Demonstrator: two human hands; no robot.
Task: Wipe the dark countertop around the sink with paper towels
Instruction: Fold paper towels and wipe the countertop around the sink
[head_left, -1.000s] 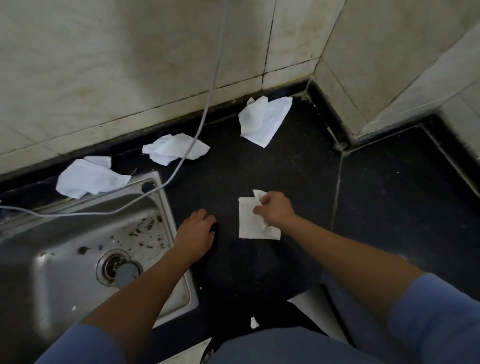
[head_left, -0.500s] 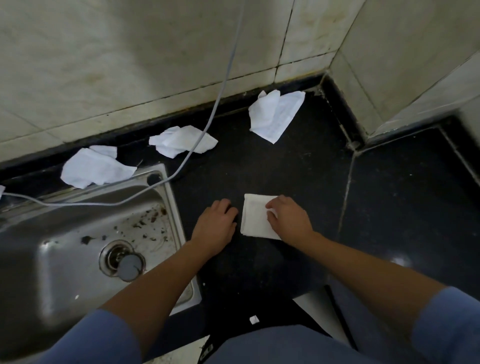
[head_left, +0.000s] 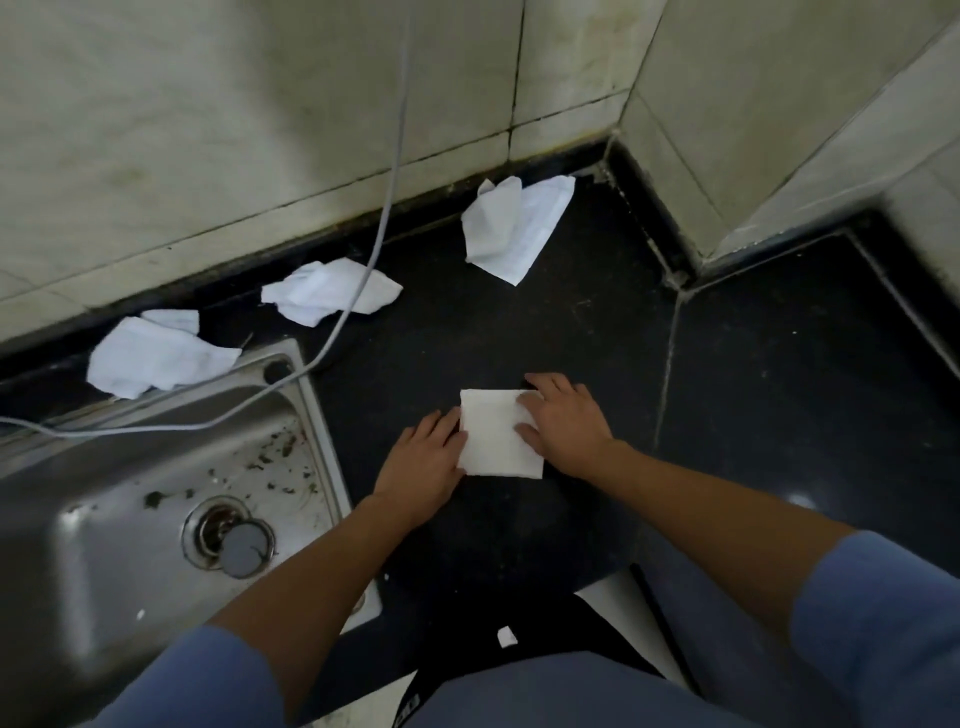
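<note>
A folded white paper towel (head_left: 493, 441) lies flat on the dark countertop (head_left: 519, 338), right of the steel sink (head_left: 130, 519). My right hand (head_left: 566, 428) rests on the towel's right edge, fingers spread flat and pressing down. My left hand (head_left: 423, 462) lies flat on the counter, fingertips touching the towel's left edge. Three crumpled used towels lie along the back: one (head_left: 156, 356) at the sink's far corner, one (head_left: 327, 291) in the middle, one (head_left: 514, 228) near the wall corner.
A grey cable (head_left: 387, 208) hangs down the tiled wall (head_left: 208, 130) and trails across the sink rim. The sink basin holds dark debris and a drain plug (head_left: 241, 551). A tiled corner (head_left: 727, 156) juts out at right, with more dark counter (head_left: 805, 389) beyond a seam.
My right hand has laid the towel's lifted corner down and now presses it flat. My left hand has slid right from the sink's rim up to the towel's left edge.
</note>
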